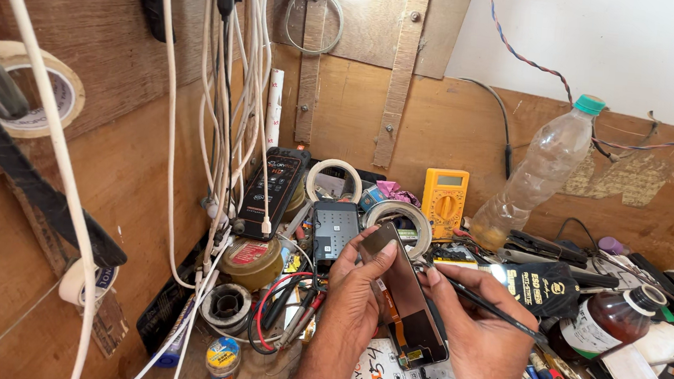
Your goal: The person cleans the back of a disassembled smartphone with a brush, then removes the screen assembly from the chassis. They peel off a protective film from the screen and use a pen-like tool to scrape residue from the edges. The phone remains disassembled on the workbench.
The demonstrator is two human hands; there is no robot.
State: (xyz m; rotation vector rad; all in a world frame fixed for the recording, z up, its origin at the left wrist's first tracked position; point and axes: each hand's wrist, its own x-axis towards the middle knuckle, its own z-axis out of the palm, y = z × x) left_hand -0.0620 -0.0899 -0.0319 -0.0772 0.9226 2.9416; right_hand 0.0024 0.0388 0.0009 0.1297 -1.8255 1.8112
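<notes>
left hand (pixel 357 295): grip closed around phone panel (pixel 408 299)
right hand (pixel 486 337): pinches thin black tool (pixel 488 304), tip beside phone panel
yellow multimeter (pixel 444 193): behind phone panel

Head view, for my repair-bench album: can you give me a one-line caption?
Left hand steadies a phone screen panel while right hand works a thin black tool at it.

Around the phone screen (pixel 404 299) are sitting: one yellow multimeter (pixel 444 193) behind it, one clear plastic bottle (pixel 539 172) and one brown bottle (pixel 614 319) to its right, two tape rolls (pixel 333 179) (pixel 400 221) behind it.
</notes>
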